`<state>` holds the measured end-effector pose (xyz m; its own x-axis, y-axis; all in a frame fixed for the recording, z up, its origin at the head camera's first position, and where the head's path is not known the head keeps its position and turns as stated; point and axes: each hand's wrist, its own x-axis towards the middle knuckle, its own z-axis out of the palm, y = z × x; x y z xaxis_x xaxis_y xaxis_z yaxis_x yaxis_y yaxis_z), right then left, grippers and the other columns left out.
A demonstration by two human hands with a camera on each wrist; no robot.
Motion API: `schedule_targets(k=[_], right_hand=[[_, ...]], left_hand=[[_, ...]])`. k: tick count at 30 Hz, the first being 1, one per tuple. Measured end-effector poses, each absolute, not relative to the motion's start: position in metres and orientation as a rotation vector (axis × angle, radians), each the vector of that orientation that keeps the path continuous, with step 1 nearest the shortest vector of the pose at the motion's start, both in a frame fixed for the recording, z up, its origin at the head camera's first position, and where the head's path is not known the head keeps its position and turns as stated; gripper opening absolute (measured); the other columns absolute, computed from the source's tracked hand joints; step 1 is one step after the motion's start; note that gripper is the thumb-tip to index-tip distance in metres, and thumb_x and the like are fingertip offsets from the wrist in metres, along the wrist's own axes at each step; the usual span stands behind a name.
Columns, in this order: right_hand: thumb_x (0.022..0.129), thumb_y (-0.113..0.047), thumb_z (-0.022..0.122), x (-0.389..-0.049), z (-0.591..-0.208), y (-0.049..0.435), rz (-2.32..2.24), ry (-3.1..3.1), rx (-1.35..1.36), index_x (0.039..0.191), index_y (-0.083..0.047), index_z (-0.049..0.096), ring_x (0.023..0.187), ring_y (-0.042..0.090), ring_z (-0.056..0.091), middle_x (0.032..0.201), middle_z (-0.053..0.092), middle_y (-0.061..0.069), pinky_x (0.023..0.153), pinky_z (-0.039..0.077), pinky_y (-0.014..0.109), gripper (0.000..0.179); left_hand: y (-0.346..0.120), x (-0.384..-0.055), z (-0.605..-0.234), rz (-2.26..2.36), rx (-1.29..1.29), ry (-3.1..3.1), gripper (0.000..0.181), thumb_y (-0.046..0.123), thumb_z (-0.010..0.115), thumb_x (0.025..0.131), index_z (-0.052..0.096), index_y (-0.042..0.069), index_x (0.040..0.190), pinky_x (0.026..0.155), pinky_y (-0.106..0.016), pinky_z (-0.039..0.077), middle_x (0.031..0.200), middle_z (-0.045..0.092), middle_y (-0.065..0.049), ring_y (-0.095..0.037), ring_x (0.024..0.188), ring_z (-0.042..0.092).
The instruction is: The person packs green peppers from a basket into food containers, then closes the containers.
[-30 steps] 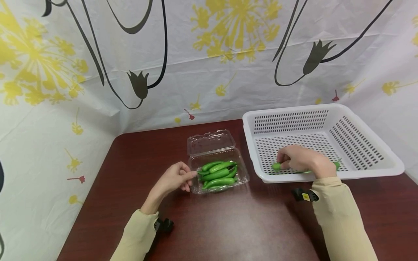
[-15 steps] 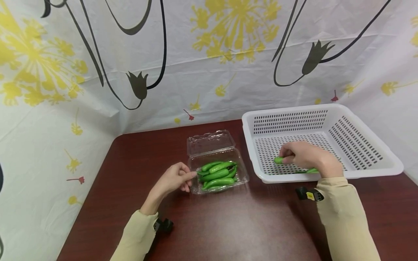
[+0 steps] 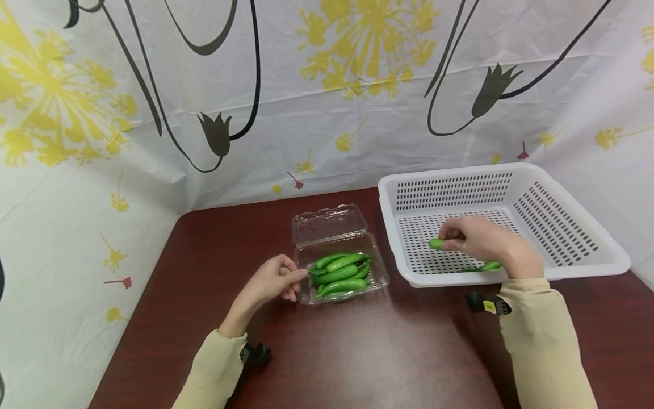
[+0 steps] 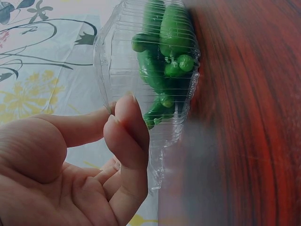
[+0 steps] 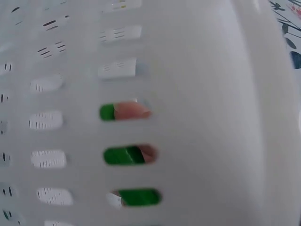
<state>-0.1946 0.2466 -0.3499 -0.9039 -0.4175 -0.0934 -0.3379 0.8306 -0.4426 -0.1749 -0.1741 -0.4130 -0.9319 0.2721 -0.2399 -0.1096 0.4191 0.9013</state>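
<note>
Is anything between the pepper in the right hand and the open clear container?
Yes: the left wall of the white basket stands between the green pepper, pinched by the right hand, and the clear container. The container's lid is folded back, so it doesn't cover the opening.

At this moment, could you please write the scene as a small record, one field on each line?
left hand: pinches the edge of the clear container
right hand: holds a green pepper over the floor of the white basket
clear container: lid open, several peppers inside
white basket: another pepper lies inside
table: dark red
backdrop: white, flower prints
</note>
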Motion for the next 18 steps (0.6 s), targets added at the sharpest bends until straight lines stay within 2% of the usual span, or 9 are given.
schedule_targets(k=[10, 18], right_hand=[[0.096, -0.024, 0.072, -0.1944, -0.3466, 0.2457, -0.637, 2.904, -0.649, 0.099, -0.008, 0.073, 0.077, 0.01, 0.062, 0.085, 0.071, -0.004, 0.073, 0.052, 0.04, 0.016], [0.094, -0.021, 0.074, -0.1921, -0.3435, 0.2439, -0.653, 2.973, -0.642, 0.1, -0.006, 0.073, 0.08, 0.013, 0.065, 0.086, 0.072, -0.003, 0.075, 0.053, 0.044, 0.016]], left_hand=[[-0.1756, -0.1753, -0.4146, 1.52, 0.142, 2.331, 0.021, 0.013, 0.067, 0.099, 0.052, -0.003, 0.1, 0.053, -0.03, 0.053, 0.069, 0.064, -0.011, -0.015, 0.051, 0.061], [-0.1755, -0.1756, -0.4144, 1.518, 0.152, 2.331, 0.021, 0.013, 0.067, 0.099, 0.053, -0.003, 0.1, 0.054, -0.031, 0.054, 0.069, 0.064, -0.01, -0.015, 0.051, 0.061]])
